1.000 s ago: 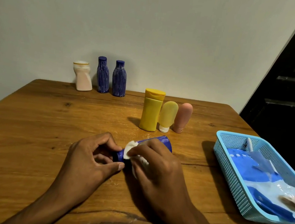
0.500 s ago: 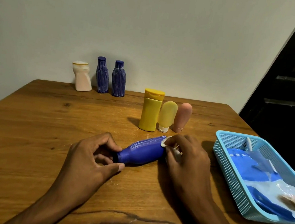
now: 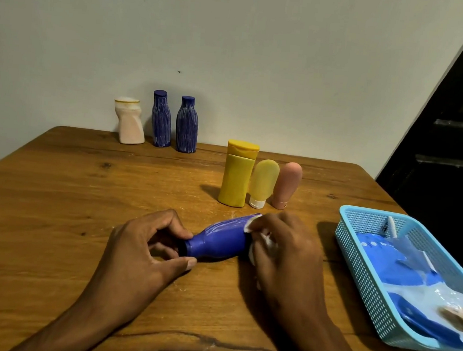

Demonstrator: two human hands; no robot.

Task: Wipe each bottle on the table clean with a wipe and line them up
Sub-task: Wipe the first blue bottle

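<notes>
A blue bottle lies on its side on the wooden table, cap end to the left. My left hand pinches its dark cap between thumb and fingers. My right hand grips a white wipe against the bottle's base end. Behind them stand a yellow bottle, a pale yellow tube and a pink tube. At the back by the wall stand a cream bottle and two streaked blue bottles.
A light blue mesh basket sits at the table's right edge, holding a blue and clear wipe packet. A grey wall rises behind the table. A dark doorway lies to the right.
My right hand has slid the wipe from the bottle's neck along its body to the base end. The left hand has kept its hold on the cap.
</notes>
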